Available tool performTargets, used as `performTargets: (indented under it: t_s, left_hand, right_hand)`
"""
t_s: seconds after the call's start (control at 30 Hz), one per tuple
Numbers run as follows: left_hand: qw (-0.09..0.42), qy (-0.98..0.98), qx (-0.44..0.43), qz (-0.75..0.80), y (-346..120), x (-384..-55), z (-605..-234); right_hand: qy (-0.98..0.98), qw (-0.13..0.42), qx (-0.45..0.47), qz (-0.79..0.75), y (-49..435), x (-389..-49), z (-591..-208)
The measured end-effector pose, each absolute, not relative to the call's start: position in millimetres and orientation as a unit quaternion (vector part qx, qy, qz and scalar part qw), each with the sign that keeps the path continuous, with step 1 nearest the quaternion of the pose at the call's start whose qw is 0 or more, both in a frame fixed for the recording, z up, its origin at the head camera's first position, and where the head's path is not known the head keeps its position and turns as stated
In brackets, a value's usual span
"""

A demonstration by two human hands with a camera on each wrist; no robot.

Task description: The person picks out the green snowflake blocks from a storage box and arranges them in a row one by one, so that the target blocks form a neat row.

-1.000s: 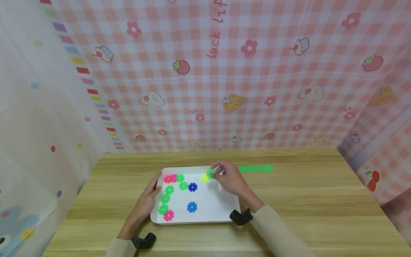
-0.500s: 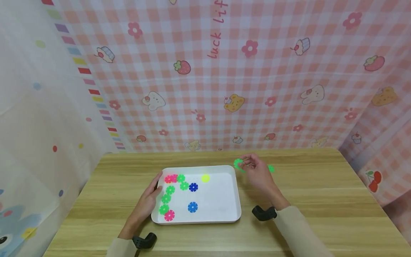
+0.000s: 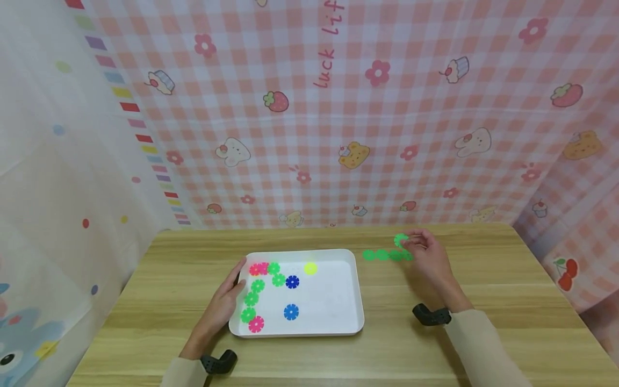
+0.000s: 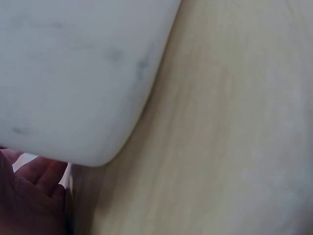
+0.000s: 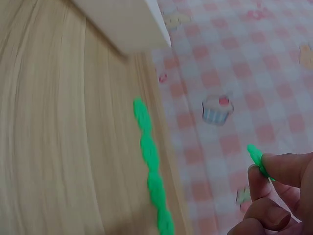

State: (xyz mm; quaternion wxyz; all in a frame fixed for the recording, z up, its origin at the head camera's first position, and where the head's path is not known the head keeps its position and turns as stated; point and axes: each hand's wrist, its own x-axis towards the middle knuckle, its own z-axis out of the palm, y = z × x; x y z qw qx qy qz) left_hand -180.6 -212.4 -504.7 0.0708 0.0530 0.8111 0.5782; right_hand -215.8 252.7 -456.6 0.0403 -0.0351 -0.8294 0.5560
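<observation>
In the head view my right hand (image 3: 430, 262) pinches a green notched plastic disc (image 3: 400, 240) between thumb and fingertips, above the right end of a row of green discs (image 3: 382, 255) lying on the table. The right wrist view shows the pinched disc (image 5: 255, 154) edge-on, with the row (image 5: 150, 154) to its left. My left hand (image 3: 220, 306) holds the left side of a white tray (image 3: 333, 328), thumb at the rim. Inside the tray lie several green discs (image 3: 251, 299), pink discs (image 3: 256, 324), blue discs (image 3: 291, 312) and a yellow disc (image 3: 310, 268).
The wooden table (image 3: 483, 301) meets a pink checked cloth backdrop (image 3: 377, 118) at its back edge. A white dotted cloth (image 3: 96, 177) hangs at the left. Each wrist carries a black camera mount, such as the right one (image 3: 431, 315).
My right hand has lifted the green disc out of the tray from beside the yellow disc and moved right, over the row's far end. The left hand stays at the tray.
</observation>
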Motion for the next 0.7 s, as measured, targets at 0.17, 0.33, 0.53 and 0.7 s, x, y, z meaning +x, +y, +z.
performTargets:
  t_s: [0.17,0.33,0.53,0.7]
  left_hand:
    - [0.071,0.812,0.05,0.577,-213,-180,-505]
    - [0.072,0.812,0.043,0.578,-213,-180,-506]
    - [0.074,0.808,0.048,0.583,-213,-181,-506]
    - [0.074,0.808,0.05,0.583,-213,-181,-506]
  right_hand:
    - [-0.84,0.061,-0.059,0.536,272,-218,-464]
    - [-0.838,0.065,-0.092,0.535,290,-219,-468]
    - [-0.813,0.08,-0.134,0.56,306,-222,-472]
    - [-0.808,0.082,-0.158,0.561,310,-223,-479]
